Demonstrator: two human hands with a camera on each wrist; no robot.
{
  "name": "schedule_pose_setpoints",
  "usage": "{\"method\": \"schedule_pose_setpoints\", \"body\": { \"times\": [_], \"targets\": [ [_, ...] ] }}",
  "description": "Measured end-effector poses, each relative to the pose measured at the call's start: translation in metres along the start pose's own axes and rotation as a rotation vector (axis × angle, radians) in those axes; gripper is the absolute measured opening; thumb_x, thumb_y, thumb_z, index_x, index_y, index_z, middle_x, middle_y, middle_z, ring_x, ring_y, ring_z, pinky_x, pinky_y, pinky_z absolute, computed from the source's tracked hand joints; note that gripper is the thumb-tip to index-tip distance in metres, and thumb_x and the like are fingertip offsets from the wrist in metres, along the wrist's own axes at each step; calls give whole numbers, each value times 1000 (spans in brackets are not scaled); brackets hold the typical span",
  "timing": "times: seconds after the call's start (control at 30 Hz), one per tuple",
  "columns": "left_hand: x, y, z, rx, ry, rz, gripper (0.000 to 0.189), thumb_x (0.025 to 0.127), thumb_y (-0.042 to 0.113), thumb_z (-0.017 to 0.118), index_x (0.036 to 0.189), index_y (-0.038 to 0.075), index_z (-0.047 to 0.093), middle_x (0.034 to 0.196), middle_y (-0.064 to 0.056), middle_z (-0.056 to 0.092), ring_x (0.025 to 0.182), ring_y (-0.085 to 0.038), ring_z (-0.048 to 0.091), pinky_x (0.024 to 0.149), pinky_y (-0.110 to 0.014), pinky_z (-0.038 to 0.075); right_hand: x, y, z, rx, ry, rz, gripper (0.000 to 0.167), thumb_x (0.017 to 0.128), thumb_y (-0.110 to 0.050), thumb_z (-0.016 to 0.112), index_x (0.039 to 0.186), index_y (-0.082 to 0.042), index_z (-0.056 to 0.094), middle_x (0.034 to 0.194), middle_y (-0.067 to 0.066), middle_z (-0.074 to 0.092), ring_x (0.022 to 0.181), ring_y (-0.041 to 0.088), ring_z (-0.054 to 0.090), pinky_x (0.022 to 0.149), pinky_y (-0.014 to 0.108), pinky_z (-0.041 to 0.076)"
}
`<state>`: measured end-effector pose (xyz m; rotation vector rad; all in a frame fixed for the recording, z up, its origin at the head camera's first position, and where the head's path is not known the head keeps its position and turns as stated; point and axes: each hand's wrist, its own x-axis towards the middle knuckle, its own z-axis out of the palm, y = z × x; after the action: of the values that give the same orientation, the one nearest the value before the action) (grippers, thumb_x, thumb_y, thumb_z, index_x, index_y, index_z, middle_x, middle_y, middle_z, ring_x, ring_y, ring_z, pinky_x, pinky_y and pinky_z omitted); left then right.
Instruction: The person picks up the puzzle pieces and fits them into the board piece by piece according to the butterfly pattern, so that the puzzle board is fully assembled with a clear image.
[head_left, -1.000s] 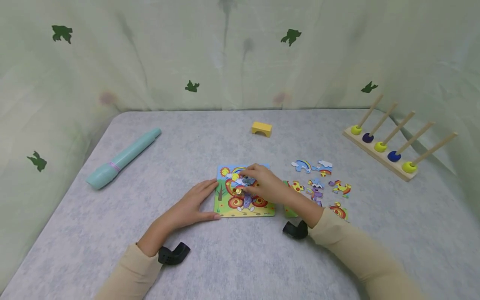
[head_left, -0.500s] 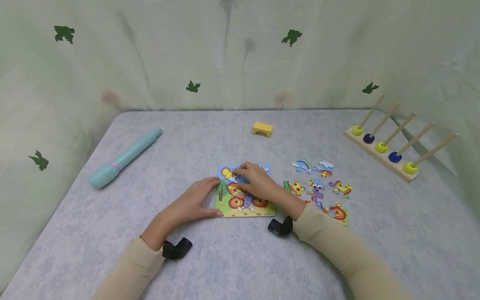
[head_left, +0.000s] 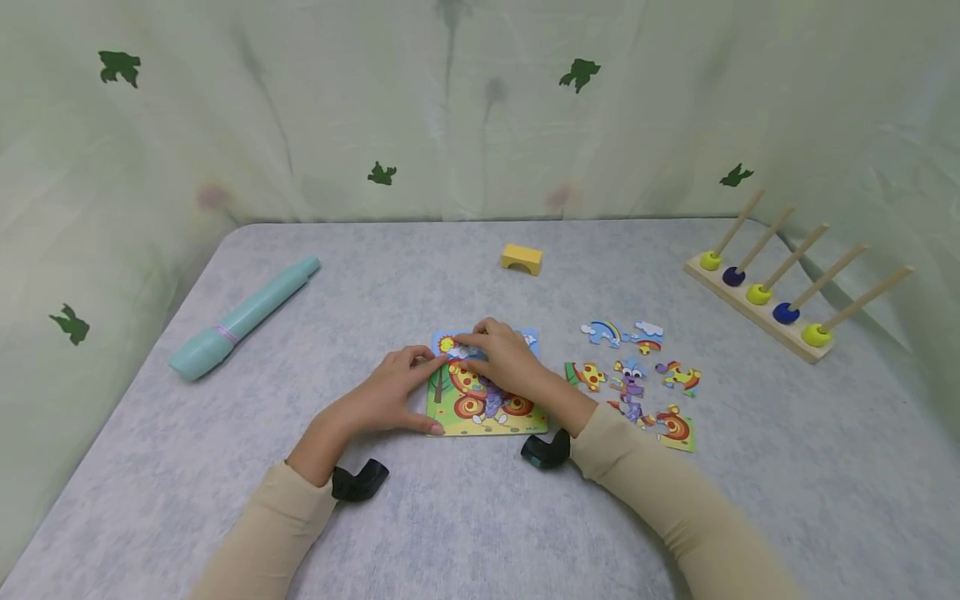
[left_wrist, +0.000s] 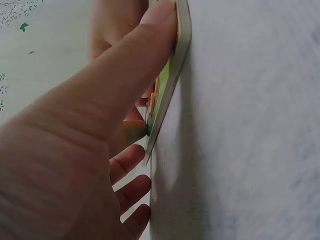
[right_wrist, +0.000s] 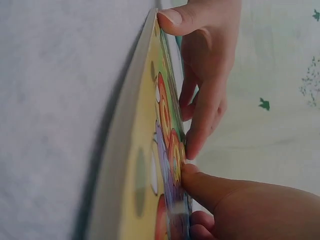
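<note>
"Pale-green fabric, sheer and marked with dark bird shapes, forms the rear screen. What stands in front of it?"

"One table, surfaced in mottled grey. Two beige sleeves extend over its near side."

"Specify the next items by size."

"Peg stand, far right: a wooden base with five slanting pegs, each fitted with one bead, yellow and dark blue alternating. Turquoise tapered object, left side: lies diagonally, with a pinkish band around it."

"Locate the work."

"Puzzle board: flat on the table, centre, between the hands. It carries a printed butterfly; a sun shows at its upper left."

"State of the left hand?"

"Spread wide along the board's left side. Thumb rests on the near-left corner; index finger touches the surface higher up, its tip just beside the right thumb."

"And the right hand?"

"Positioned over the board's upper part. Thumb and index finger are parted, tips near the sun. Whether they pinch a piece cannot be told."

"Smaller parts?"

"Black wrist units, one per wrist. Yellow arched block, beyond the board. Loose pieces, smallest: scattered right of the board, showing rainbow, purple and red-orange print."
</note>
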<state>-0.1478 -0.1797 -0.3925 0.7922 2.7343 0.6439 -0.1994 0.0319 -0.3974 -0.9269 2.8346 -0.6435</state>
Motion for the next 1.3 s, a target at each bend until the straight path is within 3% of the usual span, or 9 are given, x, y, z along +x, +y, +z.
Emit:
{"method": "schedule_pose_setpoints", "body": {
  "times": [0.2, 0.37, 0.67, 0.87, 1.07, 1.3],
  "targets": [
    [-1, -4, 2, 11, 6, -11, 101, 62, 64, 67, 141, 13, 31, 133, -8, 29, 119, -28, 26, 95, -46, 29, -3, -2, -7, 87, -47, 15, 52, 87, -35, 59, 133, -17, 46, 122, 8, 43, 106, 20, 45, 86, 37, 39],
    [-2, -4, 2, 1, 1, -30, 102, 62, 66, 66, 142, 14, 30, 134, -8, 28, 120, -27, 25, 96, -46, 28, -17, 1, -31, 226, -34, -10, 57, 86, -32, 60, 135, -12, 40, 132, 9, 38, 119, 21, 38, 95, 38, 35],
    [-2, -4, 3, -1, -7, -44, 103, 62, 67, 65, 143, 15, 27, 136, -8, 26, 121, -27, 23, 98, -46, 26, -60, 40, -82, 279, 222, -68, 61, 83, -29, 64, 135, -9, 40, 134, 7, 39, 123, 24, 35, 96, 43, 33],
    [-2, 0, 2, 0, -5, -45, 102, 62, 64, 68, 143, 16, 27, 136, -9, 26, 121, -27, 24, 98, -46, 26, -81, 81, -89, 264, 353, 5, 61, 80, -24, 68, 133, -7, 42, 132, 10, 43, 121, 27, 37, 95, 46, 32],
    [-2, 1, 1, 0, 2, -31, 101, 63, 60, 70, 142, 14, 28, 137, -10, 27, 123, -29, 23, 98, -47, 25, -93, 113, -81, 295, 331, 115, 61, 81, -24, 66, 133, -6, 41, 133, 13, 41, 121, 31, 35, 96, 50, 29],
    [-2, 0, 1, -2, -2, -36, 103, 62, 63, 69, 143, 15, 27, 138, -10, 25, 123, -29, 22, 99, -48, 24, -97, 130, -73, 329, 260, 193, 62, 83, -28, 65, 134, -6, 39, 135, 14, 38, 121, 33, 34, 95, 52, 29]
  ]
}}
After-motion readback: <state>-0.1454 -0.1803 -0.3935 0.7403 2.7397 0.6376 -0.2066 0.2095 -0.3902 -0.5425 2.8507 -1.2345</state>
